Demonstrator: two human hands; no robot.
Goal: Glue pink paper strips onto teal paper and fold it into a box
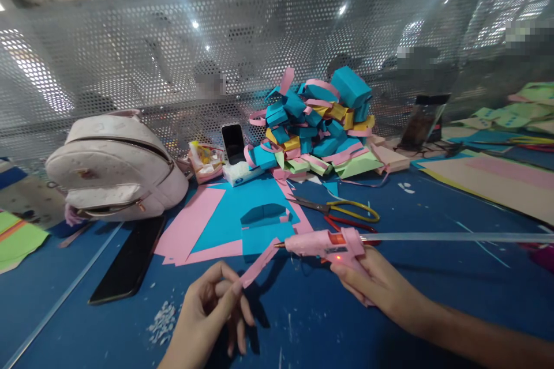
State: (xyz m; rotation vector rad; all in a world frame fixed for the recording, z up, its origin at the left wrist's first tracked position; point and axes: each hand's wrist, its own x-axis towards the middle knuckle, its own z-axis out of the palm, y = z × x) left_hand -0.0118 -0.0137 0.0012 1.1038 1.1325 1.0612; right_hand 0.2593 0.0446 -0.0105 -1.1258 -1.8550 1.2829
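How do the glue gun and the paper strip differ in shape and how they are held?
The glue gun is chunky, with a long clear stick out of its back; the paper strip is thin and narrow. The right hand grips the glue gun by its handle, while the left hand pinches the paper strip at its near end. Both are pink and held above the blue table.

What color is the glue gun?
The glue gun is light pink, seen best in the head view.
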